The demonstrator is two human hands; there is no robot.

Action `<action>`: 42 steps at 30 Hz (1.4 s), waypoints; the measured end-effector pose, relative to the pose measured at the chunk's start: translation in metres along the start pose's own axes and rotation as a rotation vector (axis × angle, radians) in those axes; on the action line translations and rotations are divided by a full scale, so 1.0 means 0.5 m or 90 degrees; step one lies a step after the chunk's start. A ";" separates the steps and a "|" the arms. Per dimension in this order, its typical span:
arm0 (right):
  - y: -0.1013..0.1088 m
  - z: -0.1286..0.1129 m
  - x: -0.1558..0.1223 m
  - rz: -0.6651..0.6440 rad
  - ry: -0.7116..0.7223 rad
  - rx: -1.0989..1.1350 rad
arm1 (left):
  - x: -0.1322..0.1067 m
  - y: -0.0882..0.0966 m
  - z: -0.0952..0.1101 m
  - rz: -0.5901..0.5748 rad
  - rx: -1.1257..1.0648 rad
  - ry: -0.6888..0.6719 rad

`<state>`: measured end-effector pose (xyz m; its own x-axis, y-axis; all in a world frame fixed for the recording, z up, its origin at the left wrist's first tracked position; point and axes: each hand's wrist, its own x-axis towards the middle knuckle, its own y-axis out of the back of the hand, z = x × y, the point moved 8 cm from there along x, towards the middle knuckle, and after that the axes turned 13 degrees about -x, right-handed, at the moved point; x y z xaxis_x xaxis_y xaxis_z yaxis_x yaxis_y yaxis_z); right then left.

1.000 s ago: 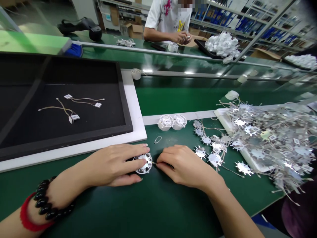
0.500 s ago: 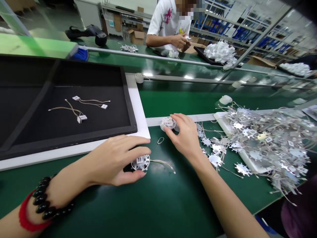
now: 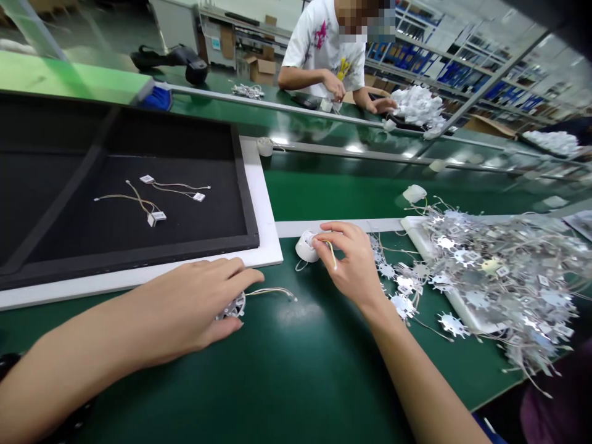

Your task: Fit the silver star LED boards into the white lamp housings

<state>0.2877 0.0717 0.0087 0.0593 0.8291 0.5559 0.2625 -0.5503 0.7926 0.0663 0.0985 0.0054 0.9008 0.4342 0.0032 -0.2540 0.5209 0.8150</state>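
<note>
My left hand [image 3: 180, 308] lies curled over a round star-edged metal LED board [image 3: 234, 307], mostly hiding it. Thin pale wires [image 3: 272, 291] run from the board to the right across the green bench. My right hand [image 3: 351, 262] is farther up, its fingertips on a white plastic lamp cup [image 3: 305, 248] lying tilted on its side. A thin yellowish wire [image 3: 331, 251] passes between my right thumb and fingers. I cannot see where that wire ends.
A tangled heap of star-shaped boards with wires [image 3: 499, 271] lies on a white tray at right. A black mat [image 3: 139, 234] in a white frame holds wired labels. Across the bench, a co-worker [image 3: 324, 61] handles small white parts near a white pile [image 3: 419, 105].
My right hand has moved from the wires at the board to the white cup, which has tipped and shifted toward me. My left hand and the board have slid left.
</note>
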 end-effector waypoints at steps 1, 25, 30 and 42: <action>0.011 -0.004 0.000 0.007 0.002 0.014 | -0.005 -0.001 -0.007 -0.023 0.002 0.021; 0.096 0.136 -0.038 0.196 -0.271 0.297 | -0.005 -0.007 0.017 0.012 0.036 -0.059; 0.120 0.115 -0.034 0.234 -0.192 0.259 | -0.004 -0.010 0.031 0.013 0.017 -0.074; 0.082 -0.087 -0.045 -0.128 0.203 0.295 | 0.028 -0.005 0.093 0.114 0.085 -0.164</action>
<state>0.2554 0.0261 0.0396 -0.3086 0.8027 0.5103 0.6352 -0.2255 0.7387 0.0957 0.0693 0.0305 0.9096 0.3015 0.2859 -0.3837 0.3453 0.8565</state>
